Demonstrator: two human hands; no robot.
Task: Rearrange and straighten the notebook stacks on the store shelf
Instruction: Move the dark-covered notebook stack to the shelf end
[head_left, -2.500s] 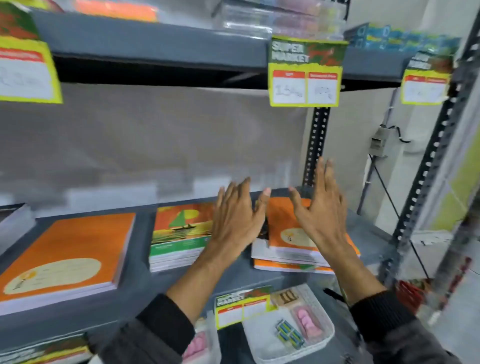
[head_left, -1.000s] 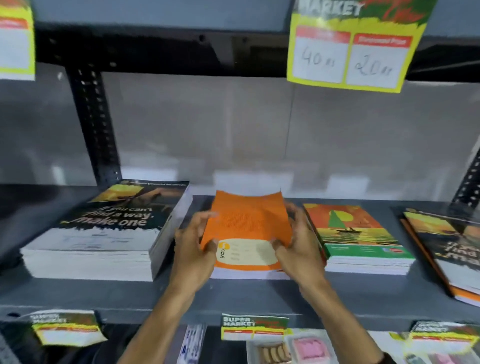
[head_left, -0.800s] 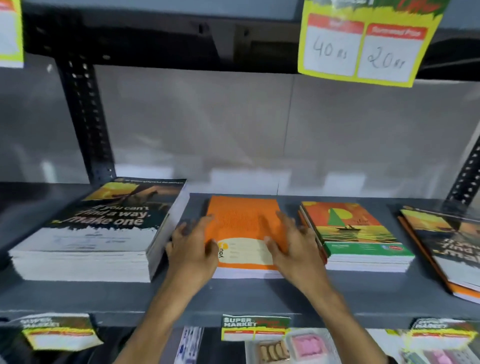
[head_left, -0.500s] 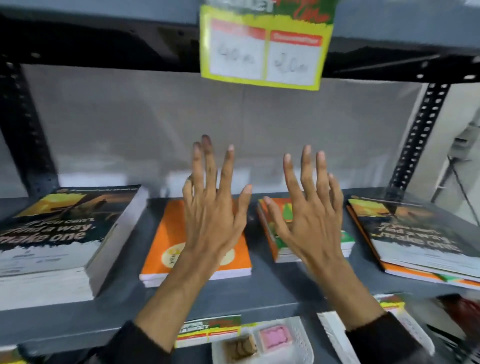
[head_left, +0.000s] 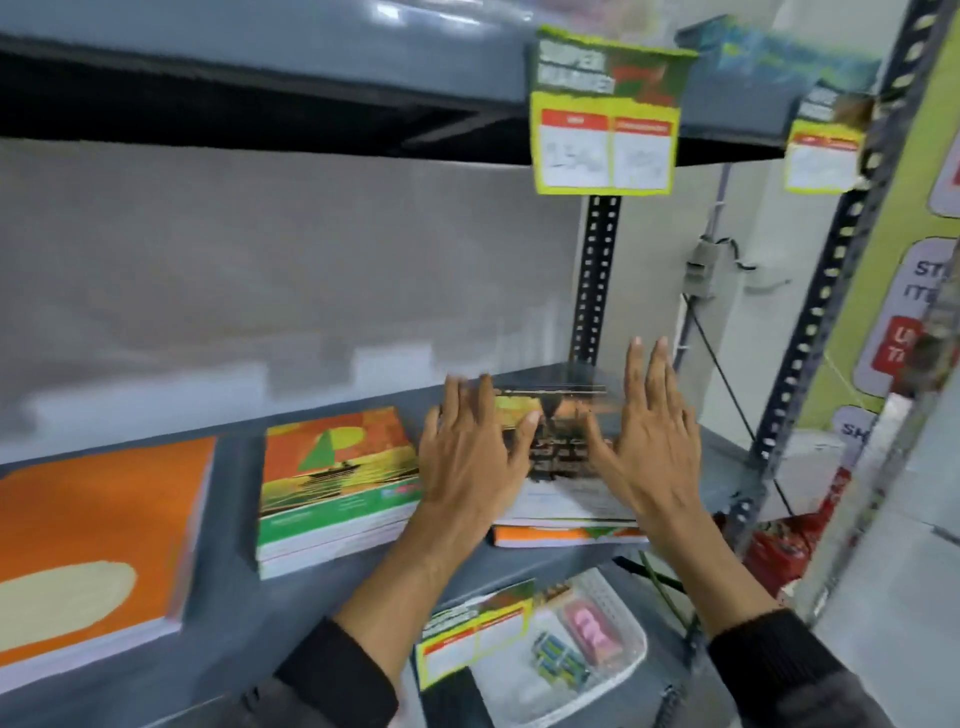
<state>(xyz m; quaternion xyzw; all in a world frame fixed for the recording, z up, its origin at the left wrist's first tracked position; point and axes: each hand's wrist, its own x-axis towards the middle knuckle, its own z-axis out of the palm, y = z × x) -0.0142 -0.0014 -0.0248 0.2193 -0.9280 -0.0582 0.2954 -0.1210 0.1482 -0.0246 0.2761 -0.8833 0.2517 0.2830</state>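
On the grey shelf (head_left: 322, 587) lie three notebook stacks. An orange stack (head_left: 88, 540) is at the left, a sailboat-cover stack (head_left: 332, 478) in the middle, and a dark-cover stack (head_left: 563, 467) on orange notebooks at the right end. My left hand (head_left: 470, 457) has its fingers spread over the left edge of the dark stack. Over that stack's right edge my right hand (head_left: 649, 447) is spread the same way. Neither hand grips anything; whether they touch the stack I cannot tell. The picture is blurred.
A perforated black upright (head_left: 592, 291) stands behind the dark stack, and another upright (head_left: 810, 332) at the right. Yellow price tags (head_left: 608, 124) hang from the shelf above. Below, a white basket (head_left: 618, 670) holds erasers beside a price tag (head_left: 472, 629).
The view has swung right, from the orange stack to the shelf's right end. Both hands, open in the air half a second ago, now flank the dark-cover stack.
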